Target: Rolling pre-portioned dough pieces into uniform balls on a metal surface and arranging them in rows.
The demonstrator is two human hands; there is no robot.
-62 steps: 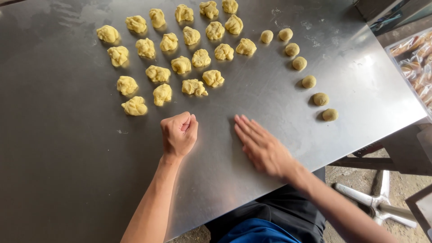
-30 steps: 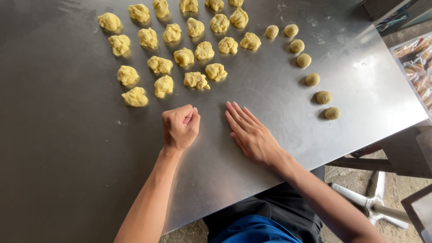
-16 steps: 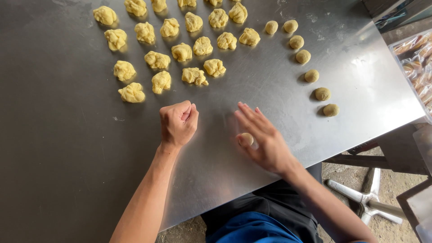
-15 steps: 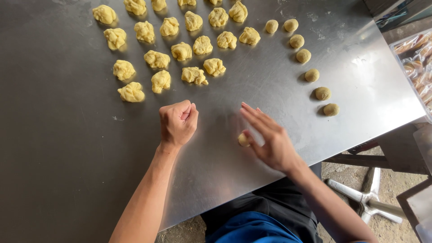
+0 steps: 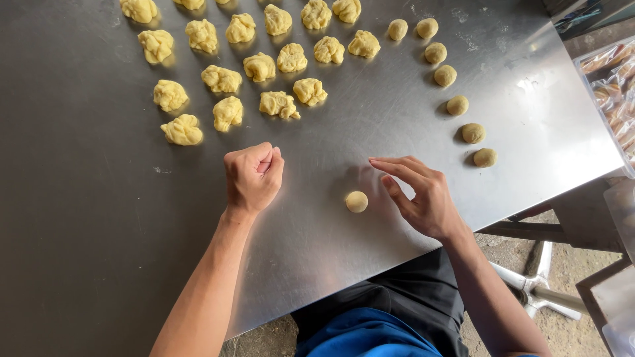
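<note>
**Right hand open beside rolled dough ball, left hand fisted**

Right hand is open, fingers spread and lifted, holding nothing; fingertips sit just beside the small round pale-yellow dough ball, not touching it. Left hand is curled into a closed fist resting on the brushed stainless steel table; cannot tell if anything is inside the fist.

The ball lies alone on the bare steel between the two hands, near the table's front edge. Behind the left hand: rows of rough, lumpy yellow dough pieces. Up the right side: a curved line of smooth rolled dough balls, well apart from the hands. Clear plastic packets at far right, off the table.

Handling, as a judgement: the ball looks light, soft and easily dented, maybe slightly greasy. Best taken by its sides with thumb and two fingertips, gentle pressure, or scooped from below.
</note>
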